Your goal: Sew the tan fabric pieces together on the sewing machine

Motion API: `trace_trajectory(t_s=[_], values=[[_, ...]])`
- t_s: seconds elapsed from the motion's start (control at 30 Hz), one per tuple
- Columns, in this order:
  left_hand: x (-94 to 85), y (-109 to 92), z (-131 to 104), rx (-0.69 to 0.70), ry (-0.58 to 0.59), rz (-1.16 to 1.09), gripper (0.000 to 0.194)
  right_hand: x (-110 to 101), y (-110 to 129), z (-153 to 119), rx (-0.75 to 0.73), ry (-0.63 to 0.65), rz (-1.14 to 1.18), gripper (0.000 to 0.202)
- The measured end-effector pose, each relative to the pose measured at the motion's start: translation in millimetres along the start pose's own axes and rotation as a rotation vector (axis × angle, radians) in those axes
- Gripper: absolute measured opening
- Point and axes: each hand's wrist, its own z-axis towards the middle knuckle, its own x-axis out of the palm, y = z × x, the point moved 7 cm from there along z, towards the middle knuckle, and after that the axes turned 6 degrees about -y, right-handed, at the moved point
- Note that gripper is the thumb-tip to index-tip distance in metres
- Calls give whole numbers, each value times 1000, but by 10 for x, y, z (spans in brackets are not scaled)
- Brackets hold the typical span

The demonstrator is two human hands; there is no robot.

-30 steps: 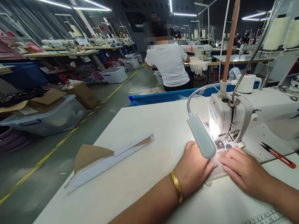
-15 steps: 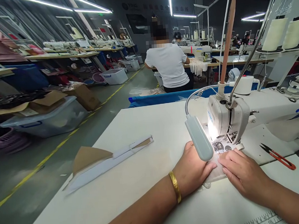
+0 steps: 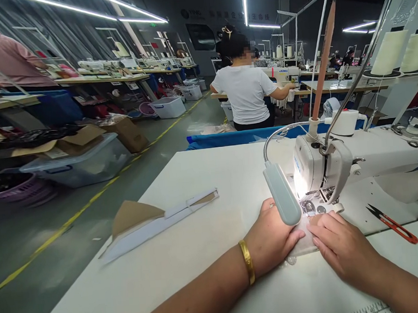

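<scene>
Fabric [image 3: 306, 246], right fingers [image 3: 325, 230] curled, touching it

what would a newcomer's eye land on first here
Probably the bright glow at the needle end of the white sewing machine, beside the grey-green oblong panel on a bendable metal neck. Just below, the left hand, with a shiny gold bangle at its wrist, and the right hand rest on pale, thin fabric. Red-handled snips with dark blades lie to the right of the right hand.
</scene>
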Motion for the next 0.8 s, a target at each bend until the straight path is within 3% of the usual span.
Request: trace_trajectory(t_s=[0.27,0.5,0.8], values=[[10,3,1,-2,11,42,10,-17,0,42,-12,11,-12,28],[-26,-151,-75,81,7,-49,12,28,-42,32,19,54,0,27],[-54,-129,-57,83,6,-13,12,53,-87,14,38,79,-23,24]])
